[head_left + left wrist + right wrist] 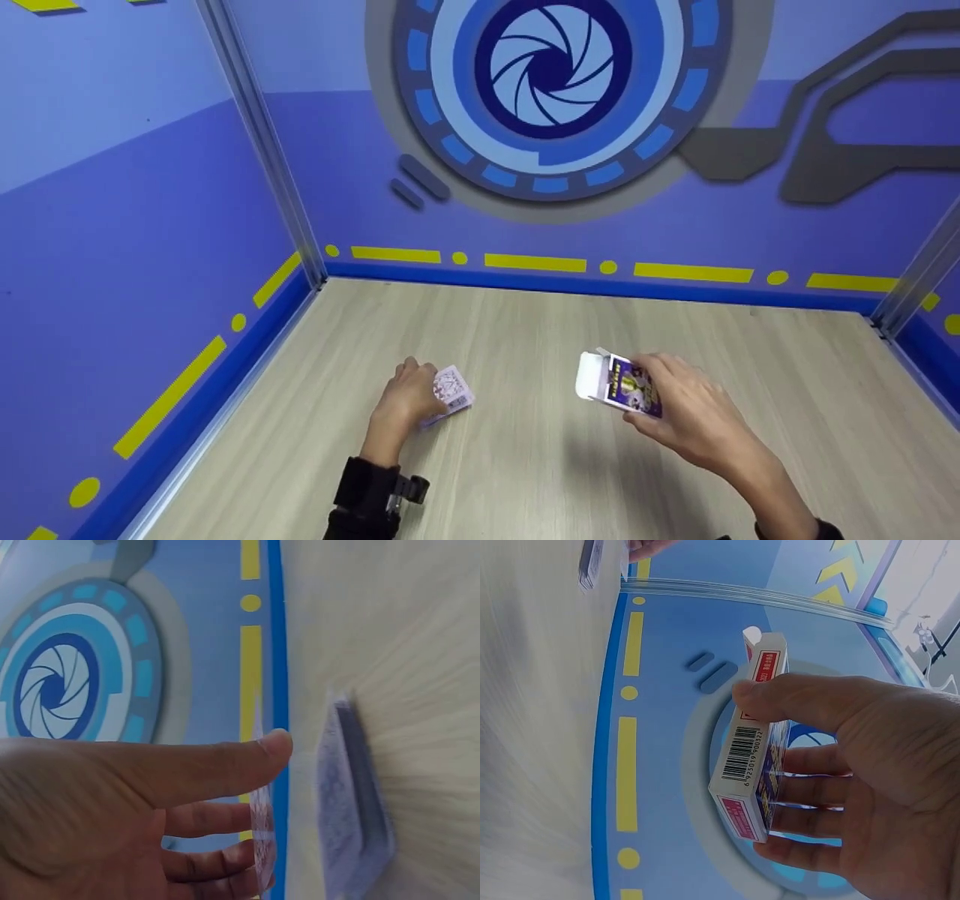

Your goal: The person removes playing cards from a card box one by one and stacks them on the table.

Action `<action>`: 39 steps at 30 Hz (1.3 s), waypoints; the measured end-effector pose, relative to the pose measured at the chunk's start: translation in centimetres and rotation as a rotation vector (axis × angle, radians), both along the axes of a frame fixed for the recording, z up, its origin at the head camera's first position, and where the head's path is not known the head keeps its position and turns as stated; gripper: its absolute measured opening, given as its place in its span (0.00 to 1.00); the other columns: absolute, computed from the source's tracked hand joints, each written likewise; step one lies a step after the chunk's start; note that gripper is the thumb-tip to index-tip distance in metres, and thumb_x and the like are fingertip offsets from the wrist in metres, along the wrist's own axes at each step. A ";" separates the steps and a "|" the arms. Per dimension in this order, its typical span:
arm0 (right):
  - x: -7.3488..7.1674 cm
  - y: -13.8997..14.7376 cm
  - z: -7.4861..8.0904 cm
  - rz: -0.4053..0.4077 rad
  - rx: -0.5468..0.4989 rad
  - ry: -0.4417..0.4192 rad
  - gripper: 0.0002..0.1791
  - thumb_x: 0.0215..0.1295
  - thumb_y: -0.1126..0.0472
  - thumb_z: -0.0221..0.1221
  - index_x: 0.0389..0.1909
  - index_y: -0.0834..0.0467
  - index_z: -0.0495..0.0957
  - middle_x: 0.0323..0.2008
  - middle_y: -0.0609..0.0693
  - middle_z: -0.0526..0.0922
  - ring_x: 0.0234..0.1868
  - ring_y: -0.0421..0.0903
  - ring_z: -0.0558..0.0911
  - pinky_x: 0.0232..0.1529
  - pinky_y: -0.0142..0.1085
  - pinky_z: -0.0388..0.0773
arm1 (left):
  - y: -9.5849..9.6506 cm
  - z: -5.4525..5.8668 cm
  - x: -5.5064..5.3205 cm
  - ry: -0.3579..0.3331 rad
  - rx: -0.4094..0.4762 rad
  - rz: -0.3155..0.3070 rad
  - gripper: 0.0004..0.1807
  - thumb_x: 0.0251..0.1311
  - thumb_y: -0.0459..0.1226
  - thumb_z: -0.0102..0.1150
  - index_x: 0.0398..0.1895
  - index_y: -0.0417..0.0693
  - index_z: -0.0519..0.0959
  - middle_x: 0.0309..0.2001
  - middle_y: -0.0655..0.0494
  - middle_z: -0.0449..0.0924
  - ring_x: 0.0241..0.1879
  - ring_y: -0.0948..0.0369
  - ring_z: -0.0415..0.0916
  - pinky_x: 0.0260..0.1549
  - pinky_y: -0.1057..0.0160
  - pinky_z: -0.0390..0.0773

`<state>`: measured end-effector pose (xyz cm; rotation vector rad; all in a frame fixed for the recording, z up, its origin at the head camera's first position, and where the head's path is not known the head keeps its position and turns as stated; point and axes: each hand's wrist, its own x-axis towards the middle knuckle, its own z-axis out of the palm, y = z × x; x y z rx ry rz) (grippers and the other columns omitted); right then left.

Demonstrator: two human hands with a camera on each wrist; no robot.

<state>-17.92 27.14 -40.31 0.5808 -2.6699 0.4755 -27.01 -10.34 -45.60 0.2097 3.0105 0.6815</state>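
Near the middle-left of the table, my left hand [407, 395] pinches a thin playing card [262, 840] between thumb and fingertips. The card appears almost edge-on in the left wrist view. A deck of playing cards [346, 802] with a patterned face rests on the table just beyond those fingers, apart from them. My right hand [694, 409] grips a small card box [631, 386], purple and yellow on its front, held above the table. Its white end flap [590, 375] stands open toward the left. A barcode [742, 754] shows on the box's narrow side.
The pale wood-grain table [525, 465] meets a blue back wall [337, 172] with yellow dashes and a round aperture emblem. Another blue panel [135, 262] borders the left side. Metal posts [262, 135] stand in the corners.
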 end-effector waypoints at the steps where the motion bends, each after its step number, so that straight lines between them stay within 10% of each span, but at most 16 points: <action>1: 0.0 0.0 0.0 0.001 0.001 0.001 0.37 0.49 0.55 0.80 0.60 0.60 0.76 0.50 0.54 0.81 0.45 0.50 0.80 0.41 0.48 0.78 | 0.0 -0.3 -0.1 -0.002 -0.005 0.000 0.27 0.44 0.33 0.82 0.46 0.32 0.80 0.42 0.43 0.71 0.45 0.48 0.70 0.52 0.43 0.74; 39: 0.2 -0.6 -0.3 0.003 0.049 0.009 0.36 0.51 0.51 0.79 0.60 0.59 0.77 0.51 0.54 0.82 0.47 0.52 0.82 0.40 0.49 0.79 | 0.8 -3.0 -1.1 -0.032 -0.077 0.032 0.29 0.47 0.30 0.78 0.53 0.30 0.78 0.43 0.41 0.74 0.47 0.45 0.72 0.49 0.43 0.77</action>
